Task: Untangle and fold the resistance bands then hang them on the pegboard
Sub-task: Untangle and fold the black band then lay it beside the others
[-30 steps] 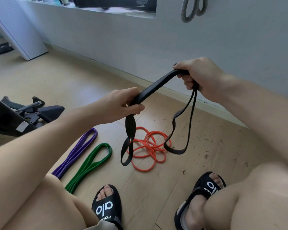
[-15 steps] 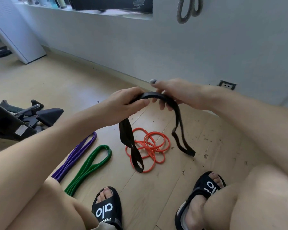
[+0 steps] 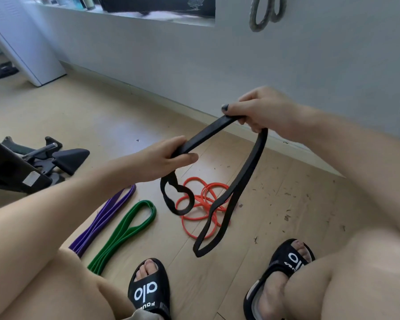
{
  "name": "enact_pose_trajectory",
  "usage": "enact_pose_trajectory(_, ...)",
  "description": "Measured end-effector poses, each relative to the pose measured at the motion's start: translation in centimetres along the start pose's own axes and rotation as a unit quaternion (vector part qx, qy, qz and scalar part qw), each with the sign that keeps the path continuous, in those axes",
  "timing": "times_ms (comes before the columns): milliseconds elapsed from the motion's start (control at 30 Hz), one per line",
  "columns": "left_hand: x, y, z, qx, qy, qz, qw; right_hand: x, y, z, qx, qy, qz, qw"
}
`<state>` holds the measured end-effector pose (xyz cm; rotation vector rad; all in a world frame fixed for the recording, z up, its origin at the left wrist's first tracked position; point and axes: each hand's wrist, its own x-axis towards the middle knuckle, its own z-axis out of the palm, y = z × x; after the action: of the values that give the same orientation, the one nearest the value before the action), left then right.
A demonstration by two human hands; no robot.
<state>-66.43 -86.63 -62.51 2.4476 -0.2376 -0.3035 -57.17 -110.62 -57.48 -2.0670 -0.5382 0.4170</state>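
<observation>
Head view shows you stretching the black band (image 3: 219, 131) between both fists, left hand (image 3: 169, 159) and right hand (image 3: 259, 112) each curled round it, likely to square the fold; its loops dangle over the tangled orange band (image 3: 201, 204) on the floor (image 3: 79, 116).

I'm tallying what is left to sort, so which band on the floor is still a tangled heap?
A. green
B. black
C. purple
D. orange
D: the orange band lies in overlapping coils, while the purple band and green band lie folded flat, and both hands hold the black band.
</observation>
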Motion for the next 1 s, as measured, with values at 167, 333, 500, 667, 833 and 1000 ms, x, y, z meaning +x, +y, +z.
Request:
enact_pose_trajectory(167, -0.6, 0.1, -1.0, -0.090, 0.031, 0.011, 0.995, -0.1, 1.0, -0.5, -0.017, 0.030, 0.026, 0.999)
enact_pose_trajectory(333, -0.7, 0.3, -1.3, -0.114, 0.048, 0.012, 0.992, 0.0, 1.2, -0.4, -0.024, 0.021, 0.039, 0.999)
enact_pose_trajectory(500, -0.8, 0.7, -1.5, -0.158, 0.045, 0.019, 0.986, -0.2, 1.4, -0.5, -0.037, 0.016, 0.043, 0.998)
enact_pose_trajectory(667, -1.0, 1.1, -1.7, -0.176, 0.032, 0.020, 0.984, 0.0, 1.6, -0.9, -0.042, 0.025, 0.037, 0.998)
enact_pose_trajectory(833, -0.7, 1.2, -1.5, -0.146, 0.046, 0.023, 0.988, -0.4, 1.4, -0.7, -0.040, -0.009, 0.046, 0.998)
enact_pose_trajectory(1000, -0.3, 1.3, -0.9, -0.129, 0.048, 0.038, 0.990, -1.0, -0.1, 1.3, -0.024, -0.085, 0.047, 0.995)
